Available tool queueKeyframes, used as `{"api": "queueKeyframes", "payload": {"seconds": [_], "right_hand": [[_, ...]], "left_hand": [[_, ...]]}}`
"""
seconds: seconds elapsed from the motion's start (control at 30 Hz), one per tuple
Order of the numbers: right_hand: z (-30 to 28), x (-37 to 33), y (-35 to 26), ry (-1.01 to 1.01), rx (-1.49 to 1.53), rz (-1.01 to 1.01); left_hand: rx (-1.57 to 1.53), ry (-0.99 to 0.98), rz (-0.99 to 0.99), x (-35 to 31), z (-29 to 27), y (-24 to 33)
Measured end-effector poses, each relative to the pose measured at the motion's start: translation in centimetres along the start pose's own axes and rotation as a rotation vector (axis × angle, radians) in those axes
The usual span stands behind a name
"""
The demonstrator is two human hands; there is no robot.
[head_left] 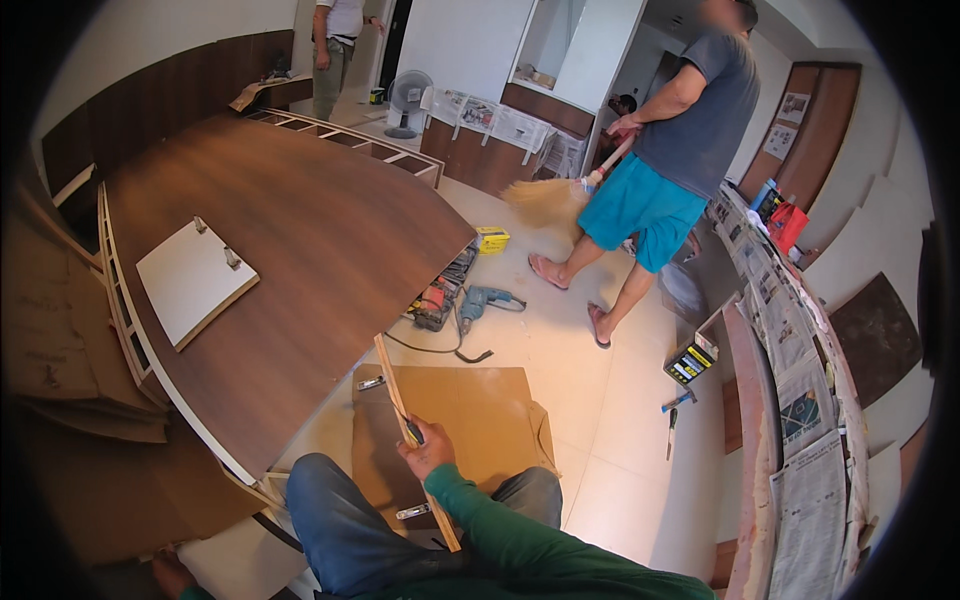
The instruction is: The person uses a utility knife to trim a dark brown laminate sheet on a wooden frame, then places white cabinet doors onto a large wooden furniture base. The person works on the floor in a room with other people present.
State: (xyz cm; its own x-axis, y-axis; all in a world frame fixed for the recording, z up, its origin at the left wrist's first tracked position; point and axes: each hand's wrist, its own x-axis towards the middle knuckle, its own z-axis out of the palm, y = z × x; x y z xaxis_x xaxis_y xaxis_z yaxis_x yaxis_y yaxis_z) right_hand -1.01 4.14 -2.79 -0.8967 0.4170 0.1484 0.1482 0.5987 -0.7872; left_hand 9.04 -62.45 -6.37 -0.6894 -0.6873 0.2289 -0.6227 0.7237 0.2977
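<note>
Strip of wood [392, 375] runs through my right hand [432, 452], grip closed around its middle over the cardboard sheet [480, 410]; left hand unseen. Its far end could swing into the brown panel [300, 250] beside it.

Interior under fit-out, seen from above. Pale tiled floor [600, 440] with a flattened sheet of brown cardboard [480, 420] lying on it. At left a large dark wood-grain panel [300, 250] rests flat, a smaller white board [195, 280] on top. Beyond it, an open white frame of compartments [350, 140] and dark wall panelling [160, 110]. On the floor – a blue power drill [480, 300], a yellow box [491, 239] and a standing fan [406, 100]. At right a long worktop [800, 400] covered in newspaper. White walls – even daylight, no lamp visible
</note>
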Motion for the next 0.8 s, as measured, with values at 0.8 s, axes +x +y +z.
{"api": "queueKeyframes", "payload": {"seconds": [0.8], "right_hand": [[-3.9, 1.6, 5.0, 0.129, -0.003, 0.061]], "left_hand": [[-0.308, -0.977, 0.678, -17.1, 0.2, 28.3]]}}
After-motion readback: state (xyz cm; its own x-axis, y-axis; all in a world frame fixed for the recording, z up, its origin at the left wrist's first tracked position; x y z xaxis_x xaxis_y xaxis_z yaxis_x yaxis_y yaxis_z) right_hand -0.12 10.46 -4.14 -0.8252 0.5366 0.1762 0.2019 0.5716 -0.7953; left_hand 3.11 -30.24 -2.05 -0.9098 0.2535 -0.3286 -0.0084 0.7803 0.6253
